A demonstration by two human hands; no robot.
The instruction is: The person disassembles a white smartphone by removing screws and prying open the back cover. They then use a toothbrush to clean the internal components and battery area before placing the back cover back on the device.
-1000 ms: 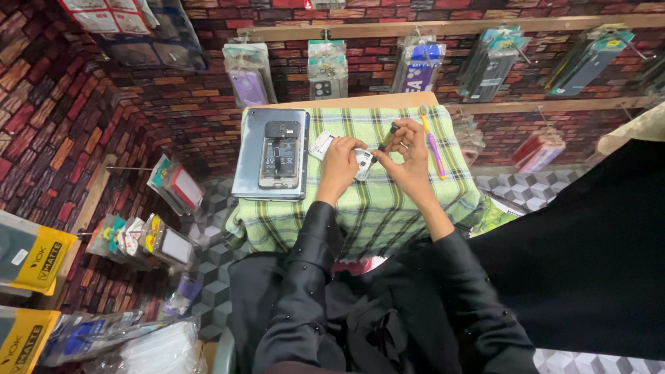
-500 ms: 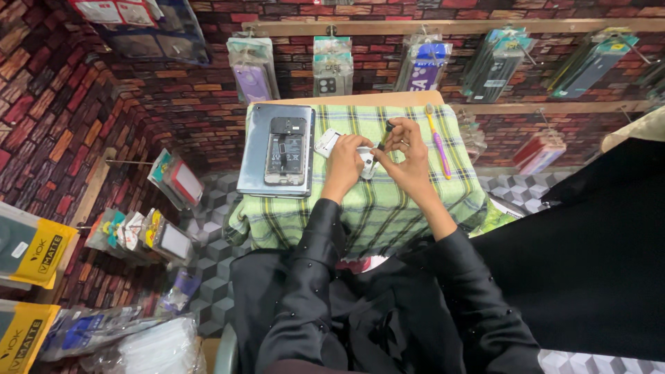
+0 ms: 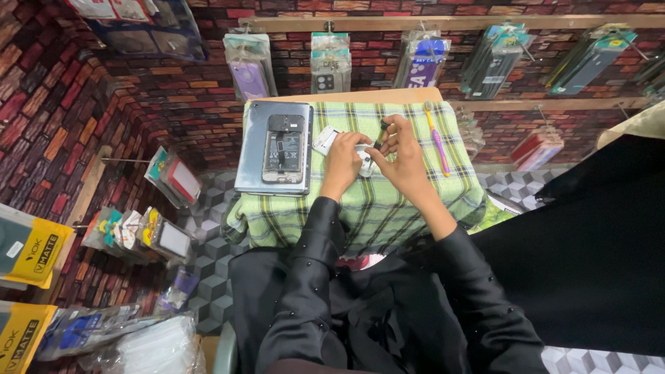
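White and small, the part (image 3: 363,158) sits pinched in your left hand (image 3: 344,161) over the checked cloth (image 3: 388,208). Your right hand (image 3: 404,158), at three o'clock, grips a thin dark tool (image 3: 379,136). It looks light and fragile, so hold its edges.

My left hand (image 3: 344,161) and right hand (image 3: 404,158) pinch a small white part (image 3: 363,156) over the green plaid cloth (image 3: 388,208); opened phone (image 3: 284,147) just left.

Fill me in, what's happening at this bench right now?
A person in black sleeves sits at a small table under a green plaid cloth. The left hand pins a small white part, and the right hand works at it with a thin dark tool. An opened phone, its insides exposed, lies on a grey tray to the left. A purple toothbrush lies to the right.
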